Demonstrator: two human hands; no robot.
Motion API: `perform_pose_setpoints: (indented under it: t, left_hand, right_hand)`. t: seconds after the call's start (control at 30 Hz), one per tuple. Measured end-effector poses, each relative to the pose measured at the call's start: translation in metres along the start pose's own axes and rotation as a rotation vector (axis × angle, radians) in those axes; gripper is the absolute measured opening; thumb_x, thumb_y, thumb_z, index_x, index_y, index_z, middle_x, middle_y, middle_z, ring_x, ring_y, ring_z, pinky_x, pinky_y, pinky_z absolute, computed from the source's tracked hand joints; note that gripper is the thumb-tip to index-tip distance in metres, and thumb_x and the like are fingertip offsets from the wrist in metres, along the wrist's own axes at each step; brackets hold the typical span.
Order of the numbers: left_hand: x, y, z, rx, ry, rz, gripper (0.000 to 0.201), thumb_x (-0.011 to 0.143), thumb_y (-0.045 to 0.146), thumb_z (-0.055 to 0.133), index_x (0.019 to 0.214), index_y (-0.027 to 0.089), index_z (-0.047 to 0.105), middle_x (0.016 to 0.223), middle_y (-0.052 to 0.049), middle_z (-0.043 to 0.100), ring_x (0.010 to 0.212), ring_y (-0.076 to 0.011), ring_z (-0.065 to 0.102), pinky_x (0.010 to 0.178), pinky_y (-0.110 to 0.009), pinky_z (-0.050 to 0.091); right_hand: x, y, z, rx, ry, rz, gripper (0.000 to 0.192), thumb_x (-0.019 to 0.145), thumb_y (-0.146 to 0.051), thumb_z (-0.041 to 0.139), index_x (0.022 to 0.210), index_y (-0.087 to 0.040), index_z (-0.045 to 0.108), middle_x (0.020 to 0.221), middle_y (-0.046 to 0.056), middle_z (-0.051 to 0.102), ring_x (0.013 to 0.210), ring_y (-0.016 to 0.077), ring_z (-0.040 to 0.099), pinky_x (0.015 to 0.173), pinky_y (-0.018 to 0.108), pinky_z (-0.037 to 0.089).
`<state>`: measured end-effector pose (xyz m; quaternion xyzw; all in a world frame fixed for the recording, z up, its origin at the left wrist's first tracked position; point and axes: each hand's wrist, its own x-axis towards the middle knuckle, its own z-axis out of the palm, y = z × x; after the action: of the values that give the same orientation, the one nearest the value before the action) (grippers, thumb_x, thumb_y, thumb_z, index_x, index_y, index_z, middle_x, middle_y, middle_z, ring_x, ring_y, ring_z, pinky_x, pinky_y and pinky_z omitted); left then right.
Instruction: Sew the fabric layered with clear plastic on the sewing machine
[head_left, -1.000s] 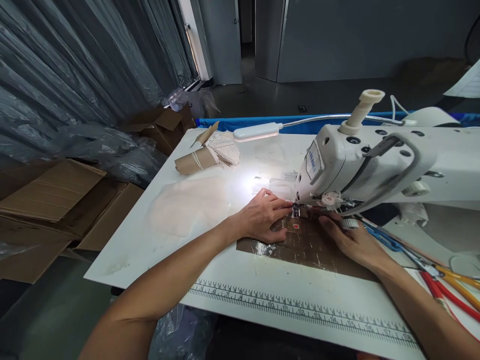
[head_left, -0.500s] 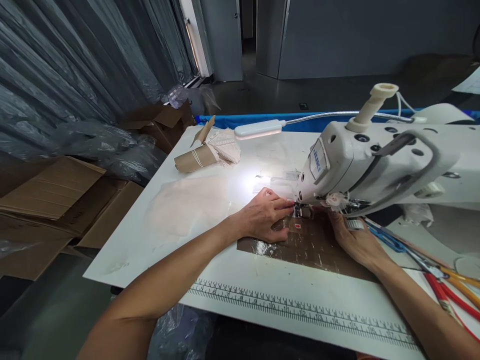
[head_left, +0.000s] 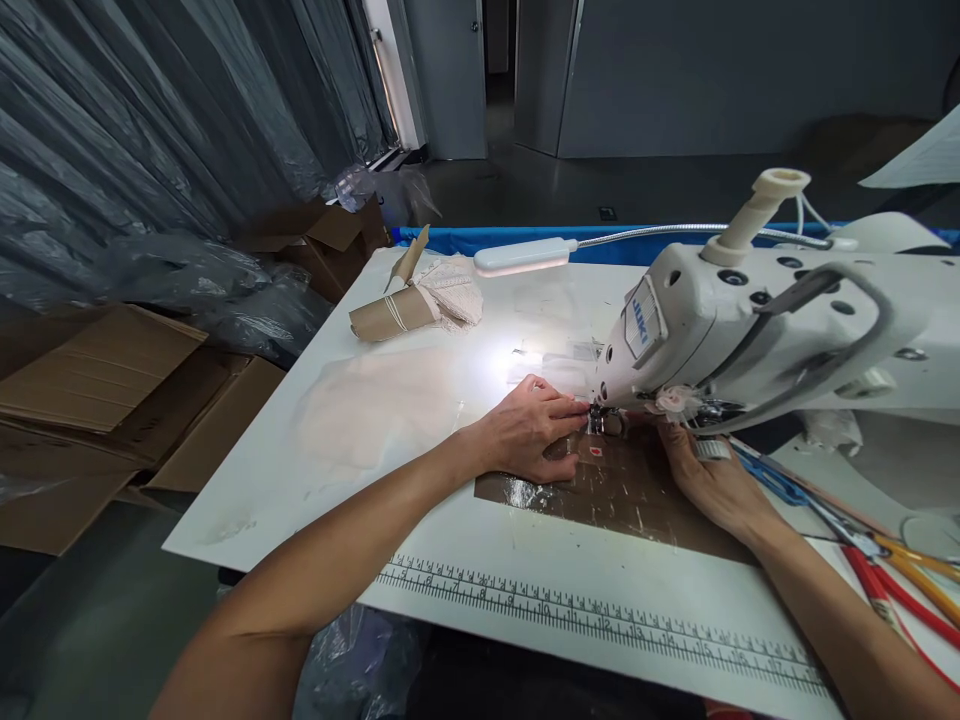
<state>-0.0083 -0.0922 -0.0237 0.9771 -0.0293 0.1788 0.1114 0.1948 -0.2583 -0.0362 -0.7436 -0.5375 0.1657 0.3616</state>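
A white sewing machine (head_left: pixel 675 310) marked JUKI stands over the right of the table. My left hand (head_left: pixel 534 432) lies palm down just left of its presser foot (head_left: pixel 598 420). Its fingers stretch toward the foot, with the thumb apart and lower. Any thin material under those fingers is hidden. My right hand (head_left: pixel 705 485) is on the other side of the foot, its fingertips hidden behind the machine head. A brown sheet (head_left: pixel 645 515), taped in places and bearing a small red mark, lies beneath and between both hands.
A lamp (head_left: pixel 525 257) on a bendable neck lights the table (head_left: pixel 300 530). A brown roll with lace (head_left: pixel 394 315) lies at the back left. Blue-handled scissors (head_left: pixel 780 480) and red-handled tools (head_left: pixel 870 580) sit right of my right hand. Cardboard boxes (head_left: pixel 105 380) stand left. A printed ruler (head_left: pixel 570 610) runs along the front edge.
The view has shifted a little, so the machine and lamp appear slightly farther right. Both hands stay in nearly the same place beside the presser foot.
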Motion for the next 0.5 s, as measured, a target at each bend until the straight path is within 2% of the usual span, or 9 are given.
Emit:
perform_pose_setpoints:
  t: [0.13, 0.23, 0.3, 0.4, 0.5]
  left_hand:
    - [0.0, -0.001, 0.0, -0.021, 0.004, 0.006, 0.038, 0.086, 0.035, 0.051, 0.114, 0.017, 0.067, 0.126, -0.01, 0.064, 0.108, -0.0262, 0.06, 0.095, -0.046, 0.041]
    - [0.0, 0.0, 0.0, -0.032, -0.009, 0.002, 0.038, 0.088, 0.036, 0.049, 0.115, 0.016, 0.066, 0.127, -0.01, 0.064, 0.111, -0.0259, 0.059, 0.095, -0.046, 0.042]
    - [0.0, 0.001, 0.0, -0.028, -0.021, -0.007, 0.039, 0.089, 0.037, 0.047, 0.116, 0.016, 0.065, 0.126, -0.009, 0.064, 0.11, -0.0252, 0.059, 0.095, -0.045, 0.041]
    - [0.0, 0.002, 0.0, -0.01, -0.029, -0.013, 0.04, 0.09, 0.037, 0.045, 0.118, 0.015, 0.063, 0.127, -0.01, 0.064, 0.107, -0.0251, 0.059, 0.094, -0.045, 0.041]
    - [-0.001, 0.001, 0.001, 0.005, -0.023, -0.022, 0.043, 0.09, 0.038, 0.045, 0.12, 0.014, 0.062, 0.129, -0.011, 0.061, 0.104, -0.0254, 0.06, 0.093, -0.046, 0.041]
  right_hand:
    - [-0.002, -0.002, -0.001, -0.03, -0.025, 0.01, 0.041, 0.093, -0.052, 0.04, 0.1, -0.024, 0.069, 0.088, 0.009, 0.071, 0.111, 0.0348, 0.059, 0.088, 0.043, 0.052]
    - [-0.007, -0.01, 0.0, -0.039, -0.053, 0.054, 0.045, 0.095, -0.052, 0.037, 0.112, -0.023, 0.067, 0.105, 0.009, 0.07, 0.113, 0.0333, 0.058, 0.091, 0.043, 0.051]
    - [-0.012, -0.015, 0.004, -0.058, -0.061, 0.096, 0.047, 0.093, -0.055, 0.041, 0.12, -0.023, 0.063, 0.116, 0.009, 0.067, 0.115, 0.0327, 0.058, 0.092, 0.043, 0.051]
    - [-0.018, -0.017, 0.013, -0.103, 0.002, 0.09, 0.047, 0.09, -0.055, 0.049, 0.122, -0.024, 0.06, 0.124, 0.011, 0.062, 0.117, 0.0333, 0.056, 0.096, 0.045, 0.047]
    - [-0.021, -0.014, 0.019, -0.092, 0.07, 0.063, 0.043, 0.091, -0.05, 0.046, 0.12, -0.023, 0.061, 0.122, 0.012, 0.062, 0.118, 0.0322, 0.056, 0.1, 0.046, 0.043]
